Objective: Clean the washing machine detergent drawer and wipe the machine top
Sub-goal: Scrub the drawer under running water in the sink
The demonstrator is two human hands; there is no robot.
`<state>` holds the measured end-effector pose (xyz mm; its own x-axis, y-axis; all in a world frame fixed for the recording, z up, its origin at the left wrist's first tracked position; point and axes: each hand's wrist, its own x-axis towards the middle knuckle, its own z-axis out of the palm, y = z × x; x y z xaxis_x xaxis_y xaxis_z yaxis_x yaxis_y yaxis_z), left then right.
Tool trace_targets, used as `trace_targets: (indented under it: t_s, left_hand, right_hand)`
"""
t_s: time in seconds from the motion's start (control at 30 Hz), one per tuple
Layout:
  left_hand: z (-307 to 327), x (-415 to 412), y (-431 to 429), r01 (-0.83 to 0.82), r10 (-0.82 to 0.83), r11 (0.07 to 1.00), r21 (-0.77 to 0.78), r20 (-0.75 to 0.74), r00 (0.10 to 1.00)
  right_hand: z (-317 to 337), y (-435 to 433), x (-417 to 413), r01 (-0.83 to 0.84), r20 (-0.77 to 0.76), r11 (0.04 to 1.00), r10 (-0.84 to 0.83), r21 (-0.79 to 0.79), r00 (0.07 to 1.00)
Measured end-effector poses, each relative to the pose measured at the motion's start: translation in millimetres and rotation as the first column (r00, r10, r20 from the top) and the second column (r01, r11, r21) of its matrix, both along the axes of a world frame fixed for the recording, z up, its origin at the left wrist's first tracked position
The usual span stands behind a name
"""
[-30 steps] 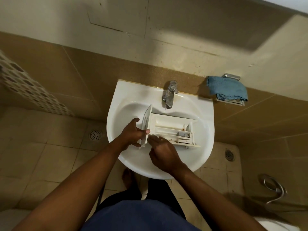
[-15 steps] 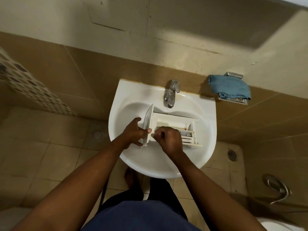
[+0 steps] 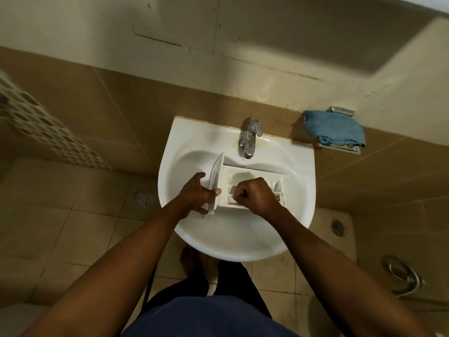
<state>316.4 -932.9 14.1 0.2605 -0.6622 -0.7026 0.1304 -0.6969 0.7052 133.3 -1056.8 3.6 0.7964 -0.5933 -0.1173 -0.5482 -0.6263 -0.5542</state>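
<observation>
Head view: left hand [image 3: 196, 193] grips the front panel of the white plastic detergent drawer [image 3: 239, 177], thumb lying across the panel's inner face and fingers wrapped round its outer face. Right hand [image 3: 257, 194] is balled into a fist, knuckles up, resting over the drawer's near compartments; the curled fingers may enclose something, but this cannot be told from above. The drawer lies inside the white ceramic washbasin [image 3: 230, 237], front panel to the left and tilted upright, open compartments facing up, its far edge just below the spout of the chrome lever tap [image 3: 250, 137]. Right of the basin, a crumpled blue cloth [image 3: 335, 128] is draped over a metal wall holder [image 3: 340, 110] fixed to the tan tiled wall. On the floor left of the basin sits a round floor drain [image 3: 141, 197].
</observation>
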Motion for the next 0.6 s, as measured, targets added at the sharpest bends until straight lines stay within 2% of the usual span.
trace_targets:
  t_s: [0.1, 0.4, 0.6]
  left_hand:
    - [-0.3, 0.6, -0.3, 0.002, -0.002, 1.000, 0.004, -0.008, 1.000]
    - [-1.0, 0.4, 0.1, -0.013, 0.013, 1.000, -0.004, -0.019, 1.000]
    - [-0.2, 0.8, -1.8, -0.007, 0.007, 1.000, 0.002, -0.021, 1.000]
  right_hand:
    - [1.1, 6.4, 13.6, 0.115, 0.060, 0.987, -0.122, 0.109, 0.991]
    - [1.6, -18.4, 33.2, -0.014, -0.154, 0.992, 0.034, 0.128, 0.987]
    - [-5.7, -6.8, 35.3, 0.032, -0.106, 0.973, -0.008, 0.228, 0.994]
